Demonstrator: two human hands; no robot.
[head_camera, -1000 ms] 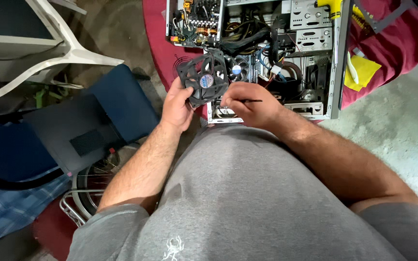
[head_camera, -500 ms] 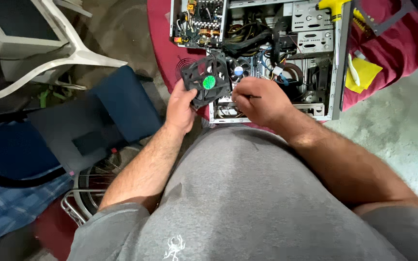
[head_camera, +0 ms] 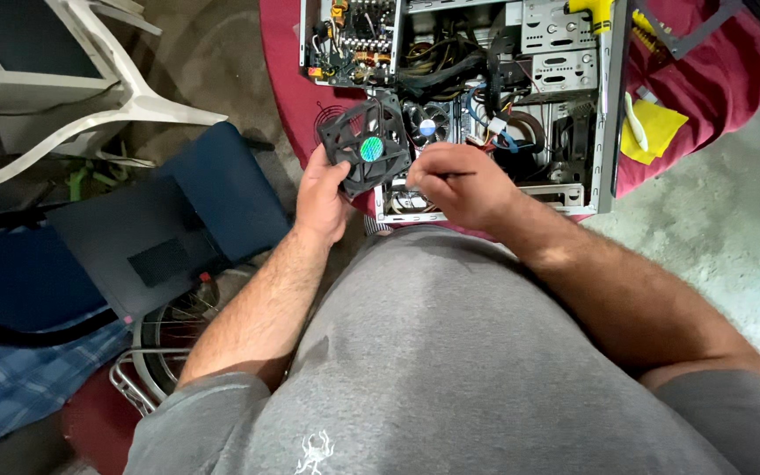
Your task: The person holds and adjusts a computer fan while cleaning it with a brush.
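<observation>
A: Item one, the hands. Left hand (head_camera: 323, 189) is closed on the lower left corner of the fan (head_camera: 365, 145), thumb on the frame. Right hand (head_camera: 459, 185) is pinched on a thin dark tool (head_camera: 459, 175), likely a small screwdriver, its tip hidden near the fan's lower right edge.

B: And where does the fan sit?

A: Held free in the air, tilted, in front of the case (head_camera: 565, 105), just over its near rim. A round shiny label shows on the hub.

B: List the rest, largest first.

A: Red cloth (head_camera: 714, 88) under the case. The case itself, lying open side up. Inside it: a bare power board (head_camera: 349, 44) at upper left, drive bays (head_camera: 556, 40) at upper right, a bundle of cables (head_camera: 450, 70) between them, a cooler fan (head_camera: 427, 123) mounted beside the held fan. Smaller: a yellow rag (head_camera: 653, 132) right of the case, a yellow-handled tool (head_camera: 593, 10) on its top edge.

B: State of the work?

A: Judged partway. The fan appears out of its mount and clear of the case; whether its lead is unplugged cannot be told. The cooler, board and drives all sit in place, so most of the case looks undone.
</observation>
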